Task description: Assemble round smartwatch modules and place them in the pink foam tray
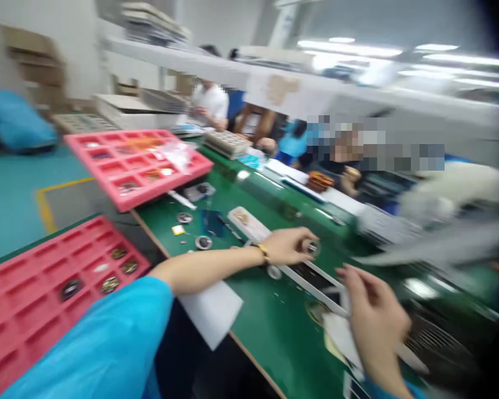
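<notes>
Over the green bench, my left hand [289,246] pinches a small round metal part [311,247] between thumb and fingers. Below that hand lies a long narrow white tray [293,272] with a dark inside, and a pale ring-shaped piece [274,272] rests beside it. My right hand [376,313] is raised at the tray's right end, blurred, with thumb and fingertips pressed together. Whatever sits between those fingertips, if anything, is too blurred to name. White and yellowish papers [341,338] lie under and beside my right hand.
Two pink compartment trays [37,282] with small round parts stand at the left; the upper one [120,191] overhangs the bench edge. Loose round pieces [203,242] lie on the green bench top [270,327]. A white sheet [216,313] juts over the front edge. Other people sit across the bench.
</notes>
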A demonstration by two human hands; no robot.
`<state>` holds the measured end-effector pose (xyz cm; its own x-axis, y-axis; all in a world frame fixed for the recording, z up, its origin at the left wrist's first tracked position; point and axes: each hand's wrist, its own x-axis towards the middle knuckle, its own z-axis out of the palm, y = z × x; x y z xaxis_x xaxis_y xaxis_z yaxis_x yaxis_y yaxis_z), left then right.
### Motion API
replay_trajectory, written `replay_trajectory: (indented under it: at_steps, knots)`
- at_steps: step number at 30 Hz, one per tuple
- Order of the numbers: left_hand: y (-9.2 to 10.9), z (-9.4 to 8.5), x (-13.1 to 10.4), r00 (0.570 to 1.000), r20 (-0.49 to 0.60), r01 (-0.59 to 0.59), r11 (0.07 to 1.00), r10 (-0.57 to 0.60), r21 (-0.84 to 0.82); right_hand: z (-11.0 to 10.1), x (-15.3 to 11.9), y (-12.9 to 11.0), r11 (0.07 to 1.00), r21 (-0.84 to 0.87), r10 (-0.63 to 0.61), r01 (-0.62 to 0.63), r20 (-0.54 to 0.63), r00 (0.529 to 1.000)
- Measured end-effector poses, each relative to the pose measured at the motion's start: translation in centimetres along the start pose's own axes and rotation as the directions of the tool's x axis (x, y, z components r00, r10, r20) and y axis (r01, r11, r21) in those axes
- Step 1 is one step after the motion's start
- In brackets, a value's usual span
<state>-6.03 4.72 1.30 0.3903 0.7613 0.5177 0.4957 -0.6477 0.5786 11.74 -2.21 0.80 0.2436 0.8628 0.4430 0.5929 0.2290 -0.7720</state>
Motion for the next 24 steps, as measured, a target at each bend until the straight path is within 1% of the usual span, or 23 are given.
replay_trajectory:
  at_steps: [1, 2, 3, 4, 6, 10, 13, 16, 19, 21, 23, 24]
  knots:
    - [0.0, 1.5, 0.6, 1.0, -0.006, 0.024, 0.983, -0.025, -0.18, -1.1, 0.2, 1.0, 0.999, 0.013, 0.032, -0.032, -0.042, 0.999]
    - [-0.3, 2.4, 0.7, 0.999, -0.001, 0.049, 0.95, -0.051, -0.309, -1.8, 0.5, 2.0, 0.998, 0.029, 0.05, -0.048, -0.047, 0.998]
    - [-0.7, 2.9, 0.6, 0.998, 0.004, 0.06, 0.924, -0.063, -0.379, -2.1, 0.6, 2.8, 0.998, 0.041, 0.053, -0.052, -0.021, 0.998]
    - [-1.0, 3.1, 0.3, 0.999, 0.012, 0.051, 0.913, -0.05, -0.405, -2.2, 0.7, 3.4, 0.998, 0.028, 0.048, -0.048, 0.02, 0.999]
    - [-1.1, 2.8, -0.5, 1.0, 0.024, 0.026, 0.92, -0.018, -0.392, -1.9, 0.6, 3.9, 0.999, 0.016, 0.035, -0.037, 0.111, 0.993]
    - [0.6, 2.4, -1.6, 0.998, 0.065, 0.019, 0.951, 0.001, -0.31, -1.8, -0.3, 2.5, 0.996, 0.086, 0.005, -0.028, 0.259, 0.966]
    - [1.5, 2.8, -1.9, 0.993, 0.115, 0.023, 0.953, 0.013, -0.303, -2.3, -0.7, 1.5, 0.996, 0.088, 0.007, -0.034, 0.287, 0.958]
    - [1.7, 3.2, -2.0, 0.988, 0.151, 0.004, 0.951, 0.044, -0.308, -2.6, -0.6, 1.3, 0.996, 0.059, 0.043, -0.066, 0.322, 0.946]
    - [2.2, 3.4, -2.3, 0.988, 0.142, -0.009, 0.953, 0.055, -0.303, -2.7, -0.8, 2.2, 0.992, 0.072, 0.071, -0.106, 0.378, 0.923]
    - [2.6, 3.7, -2.6, 0.988, 0.147, -0.012, 0.958, 0.056, -0.285, -2.6, -1.0, 3.4, 0.984, 0.103, 0.094, -0.147, 0.401, 0.911]
    - [2.6, 4.1, -2.5, 0.976, 0.208, -0.014, 0.97, 0.067, -0.244, -2.0, -0.8, 4.8, 0.97, 0.137, 0.129, -0.202, 0.415, 0.9]
    - [2.3, 4.3, -2.2, 0.969, 0.236, -0.018, 0.976, 0.07, -0.217, -1.4, -0.4, 5.4, 0.967, 0.162, 0.116, -0.198, 0.412, 0.904]
